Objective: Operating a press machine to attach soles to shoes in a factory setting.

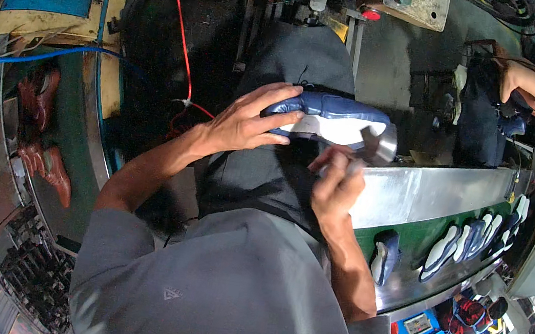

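A navy blue shoe upper [331,106] rests on its side over my lap, its white underside [331,130] turned toward me. My left hand [254,117] is wrapped round its left end, thumb and fingers pressing on the blue edge. In my right hand [337,182], closed, is a tool that looks like a hammer [373,145], its dark head close to the right end of the white underside. Motion blurs the hammer, so I cannot tell whether it touches the shoe. Its handle is mostly hidden by my fingers.
At right a metal-edged green conveyor [421,240] carries several blue-and-white shoe uppers [440,253]. Brown shoes [42,166] lie on a green belt at left. Ahead stands a machine with control boxes [410,2]. A red cord [184,53] hangs nearby. Another person [531,88] sits at far right.
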A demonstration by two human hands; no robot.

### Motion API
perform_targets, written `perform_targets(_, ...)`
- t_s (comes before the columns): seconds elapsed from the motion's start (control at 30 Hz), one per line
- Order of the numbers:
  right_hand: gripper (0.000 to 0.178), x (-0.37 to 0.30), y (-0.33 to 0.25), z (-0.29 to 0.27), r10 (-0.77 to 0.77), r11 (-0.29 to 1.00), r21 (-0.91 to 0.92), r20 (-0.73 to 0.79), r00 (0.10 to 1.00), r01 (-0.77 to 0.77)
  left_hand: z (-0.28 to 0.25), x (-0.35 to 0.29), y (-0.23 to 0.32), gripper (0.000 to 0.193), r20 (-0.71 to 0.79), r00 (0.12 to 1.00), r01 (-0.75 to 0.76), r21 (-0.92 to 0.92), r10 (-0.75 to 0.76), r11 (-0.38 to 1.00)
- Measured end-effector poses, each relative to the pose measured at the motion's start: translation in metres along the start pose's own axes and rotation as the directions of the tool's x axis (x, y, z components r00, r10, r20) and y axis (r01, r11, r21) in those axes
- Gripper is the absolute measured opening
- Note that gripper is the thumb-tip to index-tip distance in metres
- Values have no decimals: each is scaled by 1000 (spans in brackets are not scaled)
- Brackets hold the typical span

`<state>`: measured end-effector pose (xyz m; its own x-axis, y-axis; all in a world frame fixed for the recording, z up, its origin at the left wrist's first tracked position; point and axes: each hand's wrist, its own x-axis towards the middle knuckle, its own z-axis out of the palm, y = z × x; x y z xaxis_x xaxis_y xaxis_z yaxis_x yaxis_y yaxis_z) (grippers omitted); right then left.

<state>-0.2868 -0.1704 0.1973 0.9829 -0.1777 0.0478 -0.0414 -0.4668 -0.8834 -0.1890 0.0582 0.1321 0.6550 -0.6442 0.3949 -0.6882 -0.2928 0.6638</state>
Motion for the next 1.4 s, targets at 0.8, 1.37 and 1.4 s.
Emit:
perform_targets(0.8, 32, 26, 7, 16, 190, 881, -469, 471, 862, 62, 14, -1, 0, 105, 36, 918, 389, -274, -394, 880)
perform_targets(1.37, 33, 29, -22, -14, -284, 953, -51, 186, 941, 298, 8, -1, 7, 98, 51, 903, 418, -329, -426, 846)
perform_targets(1.4, 34, 28, 0, -1, -31, 972, -207, 364, 931, 113, 10, 3, 4, 98, 46, 902, 420, -328, -430, 846)
